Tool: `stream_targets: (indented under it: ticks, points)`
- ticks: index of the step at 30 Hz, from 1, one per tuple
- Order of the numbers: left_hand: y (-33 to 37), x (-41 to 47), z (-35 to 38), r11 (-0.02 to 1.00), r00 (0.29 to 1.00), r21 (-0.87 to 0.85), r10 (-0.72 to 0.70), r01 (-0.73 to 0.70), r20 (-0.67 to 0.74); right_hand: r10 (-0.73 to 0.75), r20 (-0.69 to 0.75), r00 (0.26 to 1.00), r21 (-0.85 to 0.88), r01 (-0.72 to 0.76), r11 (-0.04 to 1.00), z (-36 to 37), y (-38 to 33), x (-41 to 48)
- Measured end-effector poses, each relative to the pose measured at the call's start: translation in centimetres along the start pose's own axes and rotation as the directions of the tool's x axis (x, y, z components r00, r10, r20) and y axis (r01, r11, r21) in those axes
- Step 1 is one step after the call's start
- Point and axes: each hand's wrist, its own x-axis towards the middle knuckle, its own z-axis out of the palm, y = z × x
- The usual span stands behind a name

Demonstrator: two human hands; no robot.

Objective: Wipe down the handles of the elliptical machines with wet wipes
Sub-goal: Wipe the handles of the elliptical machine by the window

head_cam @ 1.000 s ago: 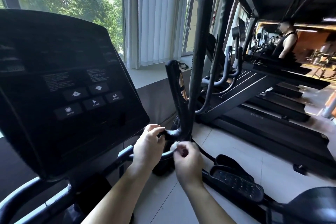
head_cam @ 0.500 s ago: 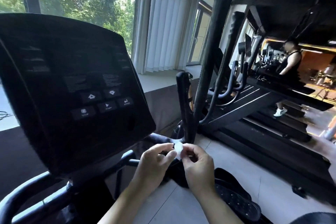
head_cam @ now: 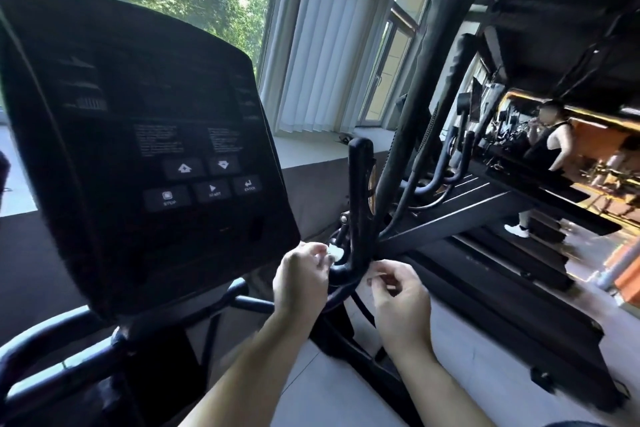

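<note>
Left hand (head_cam: 303, 279): grip closed in a pinch on a small white wet wipe (head_cam: 334, 252), held at the fingertips. The wipe sits at the top of this grip, just beside the base of the black upright handle (head_cam: 360, 198), on its left side; whether wipe and handle touch cannot be told.

Right hand (head_cam: 401, 295): fingers curled, thumb and forefinger drawn together. Motion blur covers the fingertips, so I cannot tell whether this grip holds anything. It lies to the right of the left-hand grip and slightly lower, with the curved foot of the handle between the two.

The handle rises straight above both grips, bending at its lower end into a dark curved bar (head_cam: 341, 291) that passes between the hands.

Left of the left-hand grip, and above it, stands the elliptical's dark console (head_cam: 138, 135), with arrow, STOP, START and ENTER keys on its face. Beyond the grips, a taller padded moving arm (head_cam: 426, 97) slants upward. To the right of the right-hand grip runs a row of treadmills (head_cam: 502, 218), with a person (head_cam: 550, 146) in a dark sleeveless top standing on one. Vertical blinds (head_cam: 329, 45) hang at the window behind the handle. Tiled floor (head_cam: 485, 374) lies below the right-hand grip.
</note>
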Motion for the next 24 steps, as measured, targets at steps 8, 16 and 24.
stream_targets:
  ticks: [8,16,24]
  points:
    - [0.4,-0.2,1.3,0.996,0.982,0.062,0.048,-0.060,0.185,-0.014,0.025,1.000,0.039,0.013,0.999,-0.2,-0.4,0.4]
    - [0.3,-2.7,1.2,0.984,0.990,-0.128,0.132,-0.124,0.055,-0.027,0.036,0.999,0.031,0.025,0.999,-0.3,-0.1,0.5]
    - [0.5,-6.2,0.3,0.936,0.920,-0.295,0.277,-0.193,0.277,0.010,0.070,0.998,0.040,-0.013,0.999,-1.7,0.4,-0.3]
